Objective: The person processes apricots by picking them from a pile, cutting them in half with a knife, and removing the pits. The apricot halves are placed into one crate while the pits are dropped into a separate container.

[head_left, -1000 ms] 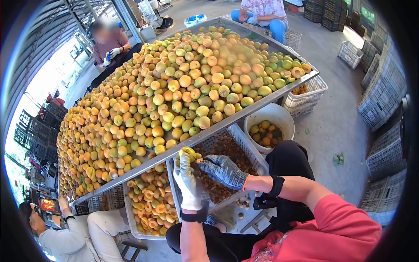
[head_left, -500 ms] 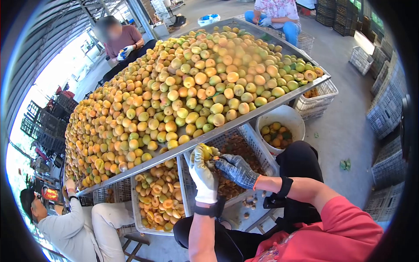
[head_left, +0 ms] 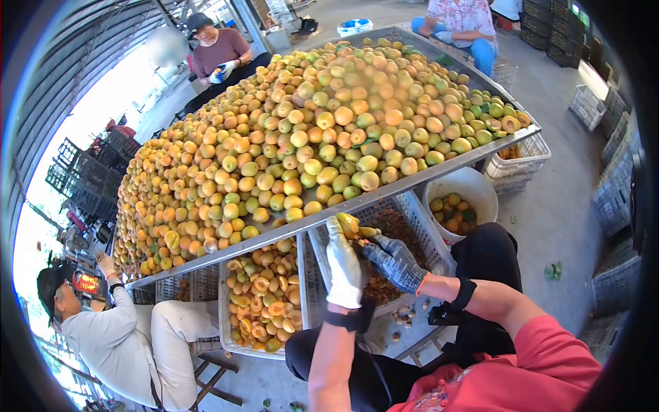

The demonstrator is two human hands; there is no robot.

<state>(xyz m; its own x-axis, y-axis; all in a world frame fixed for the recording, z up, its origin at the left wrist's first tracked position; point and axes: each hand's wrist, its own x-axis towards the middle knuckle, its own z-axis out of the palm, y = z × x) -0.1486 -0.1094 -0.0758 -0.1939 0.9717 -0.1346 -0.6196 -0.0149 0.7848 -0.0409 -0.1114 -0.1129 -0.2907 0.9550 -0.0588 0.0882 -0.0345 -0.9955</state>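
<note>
Left hand (head_left: 344, 264), white glove: closed round a yellow apricot (head_left: 349, 225), which is held up at its fingertips. Right hand (head_left: 395, 263), grey glove: fingers bunched narrow, tips up against or just beside the near side of the same fruit (whether they pinch a stone or a bit of flesh we cannot tell, too small). Apricot looks split, so we log the step as opening a single fruit, probably partway through. As we judge it, the next move calls for a steady left grip and small, careful work by the right fingertips at the opening, both pieces kept under control.

Position: the apricot sits at the upper end of the left hand, ahead and to the left of the right hand's fingertips. It shows just below the near metal edge of the tabletop (head_left: 316, 224), over the stone crate (head_left: 424, 230) (we take its brown bits for stones). Left of that, the halves crate (head_left: 250, 351) is well filled with opened halves (head_left: 264, 302); on the other side, a white bucket (head_left: 480, 189) has some fruit in it. On the tabletop rises a big heap of apricots (head_left: 302, 137), beyond both hands and apart from them.

Around it we count three others: a person in grey (head_left: 103, 343), a person in brown (head_left: 223, 51) and a person in a flowery top (head_left: 463, 20).
</note>
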